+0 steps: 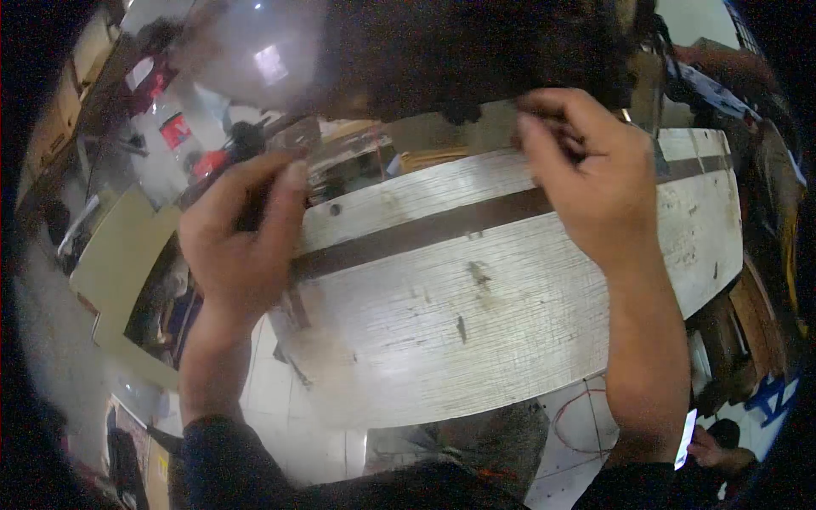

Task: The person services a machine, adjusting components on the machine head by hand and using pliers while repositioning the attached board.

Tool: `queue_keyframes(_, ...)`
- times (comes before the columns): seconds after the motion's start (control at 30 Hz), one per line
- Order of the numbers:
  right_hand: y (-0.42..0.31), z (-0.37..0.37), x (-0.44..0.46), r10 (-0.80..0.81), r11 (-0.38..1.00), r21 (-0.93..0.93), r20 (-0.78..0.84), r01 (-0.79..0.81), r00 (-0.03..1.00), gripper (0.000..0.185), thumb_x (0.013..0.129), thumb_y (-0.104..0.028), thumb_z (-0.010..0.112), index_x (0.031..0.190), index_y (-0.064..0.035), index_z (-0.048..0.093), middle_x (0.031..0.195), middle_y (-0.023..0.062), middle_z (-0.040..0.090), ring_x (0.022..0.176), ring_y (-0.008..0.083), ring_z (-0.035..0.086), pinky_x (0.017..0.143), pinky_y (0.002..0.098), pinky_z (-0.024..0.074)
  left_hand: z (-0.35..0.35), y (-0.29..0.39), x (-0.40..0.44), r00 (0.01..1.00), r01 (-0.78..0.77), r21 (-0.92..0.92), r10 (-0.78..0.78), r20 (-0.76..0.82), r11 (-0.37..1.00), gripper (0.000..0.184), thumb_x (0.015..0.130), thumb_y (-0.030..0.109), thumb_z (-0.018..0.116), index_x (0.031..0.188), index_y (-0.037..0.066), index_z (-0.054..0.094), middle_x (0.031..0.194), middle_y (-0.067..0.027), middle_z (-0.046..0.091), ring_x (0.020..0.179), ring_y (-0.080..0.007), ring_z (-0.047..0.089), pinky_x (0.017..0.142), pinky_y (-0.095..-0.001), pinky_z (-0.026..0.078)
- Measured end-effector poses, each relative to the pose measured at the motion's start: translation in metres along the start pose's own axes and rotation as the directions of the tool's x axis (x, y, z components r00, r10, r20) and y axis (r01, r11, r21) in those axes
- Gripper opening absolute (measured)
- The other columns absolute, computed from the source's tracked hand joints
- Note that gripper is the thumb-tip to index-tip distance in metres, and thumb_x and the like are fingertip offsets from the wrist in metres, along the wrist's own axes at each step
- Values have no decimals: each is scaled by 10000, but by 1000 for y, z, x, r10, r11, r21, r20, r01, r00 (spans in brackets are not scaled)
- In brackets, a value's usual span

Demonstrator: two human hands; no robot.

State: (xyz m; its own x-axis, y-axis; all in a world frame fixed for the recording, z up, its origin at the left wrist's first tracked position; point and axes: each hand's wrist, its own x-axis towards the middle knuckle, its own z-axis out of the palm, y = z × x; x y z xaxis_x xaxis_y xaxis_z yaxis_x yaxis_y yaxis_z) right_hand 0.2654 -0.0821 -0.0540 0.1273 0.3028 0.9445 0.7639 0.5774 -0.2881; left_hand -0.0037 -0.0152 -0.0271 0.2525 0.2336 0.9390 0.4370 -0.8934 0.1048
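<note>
Both of my hands are raised over a pale, scratched work board (476, 314) crossed by a long dark brown strip (425, 229). My left hand (242, 229) is above the board's left end, its fingers curled in and the thumb close to the index finger. Over the far right part is my right hand (599, 170), with thumb and fingers bent toward each other in a pinch. Anything held between the fingertips is too small or blurred to make out. A dark round mark (335, 210) shows on the board near my left hand.
Beyond the board rises a large dark shape (459, 59). A clear bottle with a red label (175, 130) stands at the far left, above a pale green panel (119, 263). At lower right, another person's hand (705, 446) is beside a lit phone (684, 440). Red cable (561, 416) lies on the tiles.
</note>
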Motion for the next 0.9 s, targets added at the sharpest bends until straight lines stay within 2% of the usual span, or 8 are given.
queue_keyframes(0.03,-2,0,-2,75,997,11,23,-76,997,166,920,-93,631,1053,4,655,745,15,651,672,60,599,579,227,489,-10,4,-3,972,236,-193,-230,54,952,243,925,172,646,1023,-49,671,829,-106,697,641,-113,620,566,-246,499)
queue_keyframes(0.13,-4,7,-2,116,985,135,-48,-109,992,141,897,-95,638,963,27,659,745,89,686,637,133,639,595,268,507,-28,4,10,915,388,-429,-397,72,815,289,971,192,575,1136,-42,616,868,-110,699,670,-126,643,586,-224,487)
queue_keyframes(0.17,-8,8,0,77,984,163,-28,-72,997,141,897,-95,638,963,27,659,745,89,686,637,133,639,595,268,507,-31,3,17,905,415,-397,-417,87,818,329,985,209,544,1182,-52,584,908,-116,699,677,-125,649,574,-214,481)
queue_keyframes(0.33,-9,0,-4,265,955,131,24,-266,964,148,937,-90,601,1015,28,646,751,35,643,611,59,556,548,221,450,-33,7,34,936,326,-473,-352,35,819,341,960,209,600,1174,-56,603,900,-108,706,688,-132,667,570,-215,487)
queue_keyframes(0.5,-1,-2,-5,199,972,119,35,-202,979,159,948,-101,592,1024,34,633,752,37,637,596,65,550,537,224,444,-30,6,42,969,248,-301,-242,60,921,298,928,182,632,1089,-69,650,842,-83,709,682,-106,670,572,-222,507)
queue_keyframes(0.73,-1,-3,-6,248,961,112,40,-251,968,172,963,-105,575,1065,24,628,757,39,638,595,61,516,553,218,424,-26,0,46,957,287,-324,-252,146,902,293,932,194,617,1068,-61,665,849,-79,711,668,-119,676,567,-242,517)
queue_keyframes(0.83,0,-4,-6,252,965,68,18,-253,967,174,967,-101,569,1073,23,628,758,39,635,612,64,521,568,216,428,-41,10,54,945,323,-285,-291,149,903,274,929,175,614,1085,-44,668,888,-76,714,743,-128,680,651,-246,527)
queue_keyframes(0.9,2,-5,-7,263,964,28,19,-263,965,176,968,-100,567,1077,25,628,756,39,631,620,66,525,574,216,430,-56,14,57,937,299,-295,-221,270,907,238,890,159,586,1016,-24,673,848,-167,675,700,-231,624,671,-353,489)
